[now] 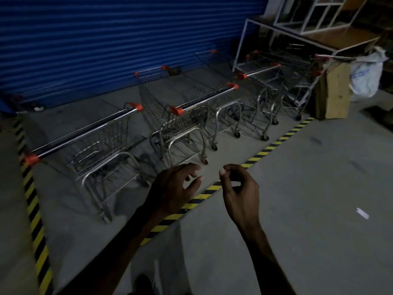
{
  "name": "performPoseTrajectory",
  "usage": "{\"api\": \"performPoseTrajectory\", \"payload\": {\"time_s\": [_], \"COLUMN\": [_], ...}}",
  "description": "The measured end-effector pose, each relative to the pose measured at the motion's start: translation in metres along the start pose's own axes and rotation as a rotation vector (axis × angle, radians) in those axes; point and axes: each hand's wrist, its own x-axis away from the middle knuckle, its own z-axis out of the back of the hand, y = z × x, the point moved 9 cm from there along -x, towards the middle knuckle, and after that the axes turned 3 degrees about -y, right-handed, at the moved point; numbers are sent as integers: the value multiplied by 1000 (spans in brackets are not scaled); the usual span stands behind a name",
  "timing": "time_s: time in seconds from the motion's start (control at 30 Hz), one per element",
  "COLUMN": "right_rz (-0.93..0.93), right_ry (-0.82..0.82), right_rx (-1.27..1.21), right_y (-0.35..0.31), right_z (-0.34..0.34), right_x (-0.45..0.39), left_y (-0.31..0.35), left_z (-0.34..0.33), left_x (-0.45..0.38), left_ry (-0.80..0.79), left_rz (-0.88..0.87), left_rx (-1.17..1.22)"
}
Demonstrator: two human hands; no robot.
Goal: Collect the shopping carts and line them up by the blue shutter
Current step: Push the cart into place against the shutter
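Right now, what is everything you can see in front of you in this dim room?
Shutter: one, blue, ribbed, closed, along the back wall.
Shopping carts: at least five, silver wire with orange-red handle ends, in a rough row before the shutter; the far ones overlap, so the exact count is unclear.
Floor tape: yellow and black stripes, marking off the cart area.
Metal racks: pale frames, upper right corner.
Cardboard box: one, brown, right of the carts.
Sack: one, whitish, beside the box.
Left hand: open, empty, held over the floor.
Right hand: loosely curled, empty.
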Motion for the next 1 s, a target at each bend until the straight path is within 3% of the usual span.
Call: {"api": "performPoseTrajectory", "payload": {"time_s": [0.5, 0.67, 0.8, 1.0], "right_rz": [128, 216, 261, 452], "right_ry": [-405, -522, -667, -831], "right_rx": [38, 120, 188, 377], "right_y": [-36, -56, -63, -75], "right_z": [-221, -306, -373, -477], "right_x": [-52, -81, -108, -159], "left_y": [-176, -236, -266, -336], "left_z": [101, 143, 180, 213], "left_x": [39, 37, 33, 17], "left_ry": [131, 195, 303, 245], "left_rz": [349, 396, 329, 624], "left_rx": [-37, -64, -171, -350]}}
